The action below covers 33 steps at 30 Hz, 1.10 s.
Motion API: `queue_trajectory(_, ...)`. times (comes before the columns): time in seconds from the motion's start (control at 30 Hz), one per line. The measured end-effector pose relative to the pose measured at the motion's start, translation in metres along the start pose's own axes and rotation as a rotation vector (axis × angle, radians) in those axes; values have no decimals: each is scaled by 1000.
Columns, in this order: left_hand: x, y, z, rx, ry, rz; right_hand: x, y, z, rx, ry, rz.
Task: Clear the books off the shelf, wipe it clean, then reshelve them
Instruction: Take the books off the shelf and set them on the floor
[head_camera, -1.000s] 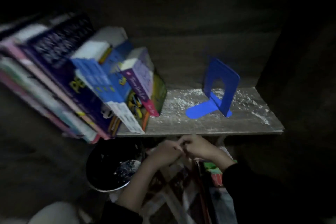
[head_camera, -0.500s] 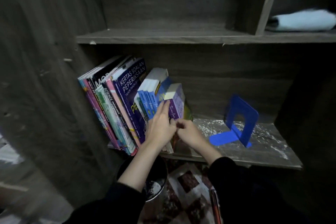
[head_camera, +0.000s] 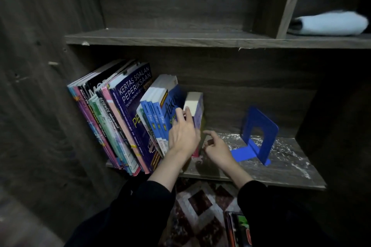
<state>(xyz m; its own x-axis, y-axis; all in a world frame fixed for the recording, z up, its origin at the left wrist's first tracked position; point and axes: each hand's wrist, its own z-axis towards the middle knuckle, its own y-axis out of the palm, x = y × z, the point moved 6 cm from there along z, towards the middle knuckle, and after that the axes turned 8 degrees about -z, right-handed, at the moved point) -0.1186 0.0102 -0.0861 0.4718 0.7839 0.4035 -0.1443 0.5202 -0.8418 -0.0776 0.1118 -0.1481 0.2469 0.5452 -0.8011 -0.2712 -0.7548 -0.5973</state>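
Leaning in a row at left end of dusty shelf point(head_camera: 281, 168): books point(head_camera: 128, 118), still to be cleared. Outermost, a small thick vol. point(head_camera: 198, 113): prob. stiff, light, slick-covered; best pinched across spine w/ thumb & fingers. Left hand point(head_camera: 183, 136) laid on its spine, thumb hidden, grip impossible to tell. Right hand point(head_camera: 217, 150) just beside, loosely curled, empty. Blue bookend point(head_camera: 259, 136) further right.

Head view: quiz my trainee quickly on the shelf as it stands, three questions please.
1. True or false: the blue bookend touches the row of books.
2. The left hand touches: A the purple book, B the bookend, C the folded cloth.
3. Short answer: what does the right hand hold?
Key: 1 false, it stands apart; 2 A; 3 nothing.
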Motion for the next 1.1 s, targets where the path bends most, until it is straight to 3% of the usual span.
queue_trajectory(0.1,6,14,-1,51,-11,-66,1,3,-3,-61,-8,-10)
queue_trajectory(0.3,6,24,-2,131,-21,-476,17,5,-9,-200,-69,28)
queue_trajectory(0.47,3,-15,-54,274,71,-637,31,-31,-20,107,-207,-50)
queue_trajectory(0.57,-9,-28,-88,194,7,-905,40,-41,-44,40,-208,220)
queue_trajectory(0.67,-30,-1,-103,108,-107,-1170,58,-29,-71,-56,-203,252)
queue_trajectory(0.83,-48,87,-153,-40,-222,-1015,119,27,-114,-95,-182,167)
queue_trajectory(0.97,-82,169,-193,-114,-388,-839,187,72,-129,-128,-40,37)
queue_trajectory(1.1,-108,238,-208,-188,-533,-723,251,120,-122,-381,201,195)
